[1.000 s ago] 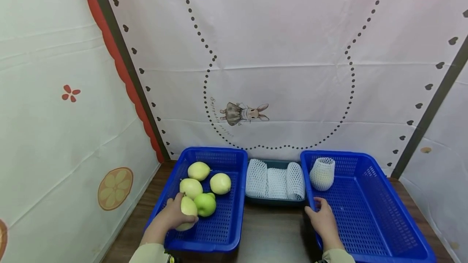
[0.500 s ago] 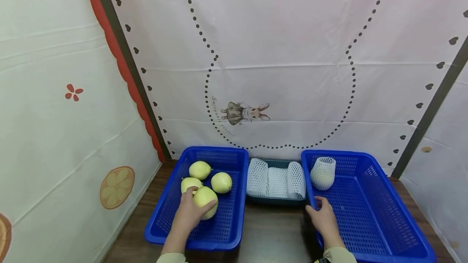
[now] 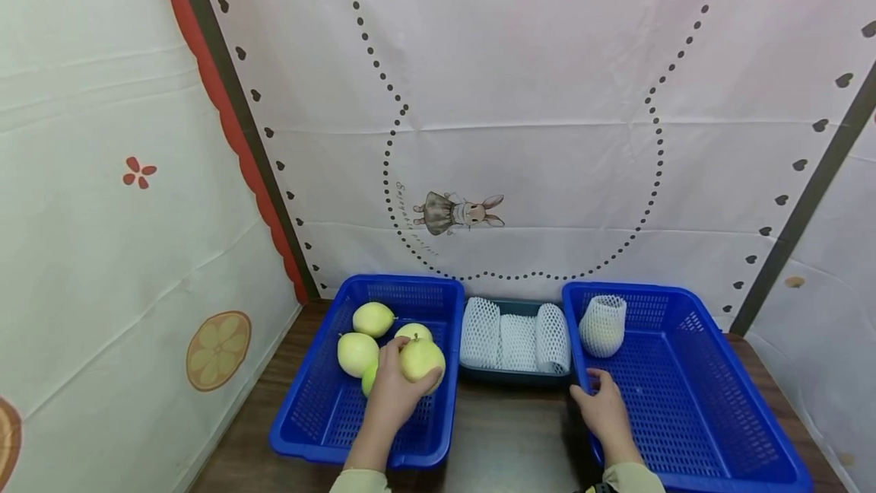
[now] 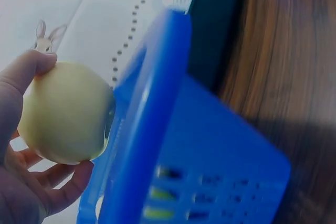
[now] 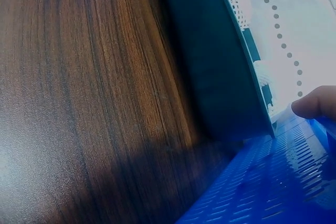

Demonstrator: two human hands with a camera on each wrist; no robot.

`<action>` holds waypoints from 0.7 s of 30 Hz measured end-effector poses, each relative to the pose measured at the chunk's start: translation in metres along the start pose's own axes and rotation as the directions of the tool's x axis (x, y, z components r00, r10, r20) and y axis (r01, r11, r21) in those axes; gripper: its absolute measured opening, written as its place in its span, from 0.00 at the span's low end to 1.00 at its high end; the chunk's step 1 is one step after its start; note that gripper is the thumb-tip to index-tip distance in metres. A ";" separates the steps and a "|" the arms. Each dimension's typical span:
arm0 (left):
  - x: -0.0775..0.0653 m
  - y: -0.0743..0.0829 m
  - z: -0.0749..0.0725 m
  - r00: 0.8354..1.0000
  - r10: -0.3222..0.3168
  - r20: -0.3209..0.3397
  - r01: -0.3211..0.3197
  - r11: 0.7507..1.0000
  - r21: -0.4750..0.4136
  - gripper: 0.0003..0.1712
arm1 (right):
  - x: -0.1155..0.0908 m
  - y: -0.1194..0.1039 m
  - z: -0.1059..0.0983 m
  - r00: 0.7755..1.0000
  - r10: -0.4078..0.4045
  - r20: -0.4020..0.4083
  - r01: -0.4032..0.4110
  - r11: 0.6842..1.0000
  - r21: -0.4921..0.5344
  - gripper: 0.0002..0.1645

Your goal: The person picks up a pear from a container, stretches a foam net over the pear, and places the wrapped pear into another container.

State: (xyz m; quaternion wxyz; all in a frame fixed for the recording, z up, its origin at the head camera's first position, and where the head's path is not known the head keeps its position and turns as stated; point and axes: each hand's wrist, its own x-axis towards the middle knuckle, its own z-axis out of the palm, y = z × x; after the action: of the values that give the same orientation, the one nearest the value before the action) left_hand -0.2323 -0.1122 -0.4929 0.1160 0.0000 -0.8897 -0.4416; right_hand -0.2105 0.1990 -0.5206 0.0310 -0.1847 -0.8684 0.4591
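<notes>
My left hand (image 3: 391, 395) holds a pale yellow-green pear (image 3: 423, 361), thumb on one side and fingers on the other. In the head view the pear overlaps the right part of the left blue basket (image 3: 308, 452); the left wrist view shows the pear (image 4: 68, 111) beside the basket's rim (image 4: 152, 103). Several other pears (image 3: 357, 354) lie in that basket, along with a brighter green fruit (image 3: 369, 379) half hidden by my hand. My right hand (image 3: 607, 417) grips the left rim of the right blue basket (image 3: 691, 402), its thumb (image 5: 315, 103) showing in the right wrist view.
Between the baskets, at the back, stands a dark green tray (image 3: 515, 379) with several white foam nets (image 3: 518, 342). One fruit in a foam net (image 3: 604, 327) sits in the right basket's back left corner. Patterned cloth (image 3: 520, 97) hangs behind the brown wooden table (image 3: 509, 432).
My left hand has lifted the pear from the left basket's near left part and carried it rightward, uncovering the green fruit partly. My right hand has stayed on the rim.
</notes>
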 end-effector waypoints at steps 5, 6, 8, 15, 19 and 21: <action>-0.004 0.010 0.009 1.000 0.024 0.010 -0.024 0.999 -0.044 0.43 | 0.000 0.000 0.001 1.000 0.008 0.002 -0.008 1.000 0.000 0.33; -0.005 0.011 0.011 1.000 0.030 0.004 -0.030 0.998 -0.048 0.43 | 0.000 0.000 0.001 1.000 0.010 0.002 -0.010 1.000 -0.001 0.33; -0.007 0.013 0.013 0.999 0.049 -0.011 -0.049 0.997 -0.057 0.42 | 0.000 0.001 0.001 1.000 0.009 0.001 -0.009 1.000 -0.001 0.34; -0.010 0.016 0.018 0.998 0.058 -0.016 -0.059 0.996 -0.070 0.42 | 0.000 0.002 0.001 1.000 0.006 0.008 -0.006 1.000 0.001 0.34; -0.011 0.019 0.021 0.998 0.065 0.000 -0.065 0.996 -0.068 0.42 | 0.001 0.001 0.001 1.000 0.012 0.009 -0.012 1.000 0.003 0.33; -0.012 0.020 0.023 0.997 0.076 0.001 -0.076 0.995 -0.067 0.42 | 0.001 0.001 0.001 1.000 0.013 0.009 -0.013 1.000 0.004 0.33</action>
State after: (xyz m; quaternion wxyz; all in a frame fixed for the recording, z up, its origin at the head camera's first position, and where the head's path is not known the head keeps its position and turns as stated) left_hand -0.2234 -0.0806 -0.4931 0.1308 -0.0387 -0.8740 -0.4664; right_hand -0.2112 0.1992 -0.5225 0.0244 -0.1879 -0.8665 0.4619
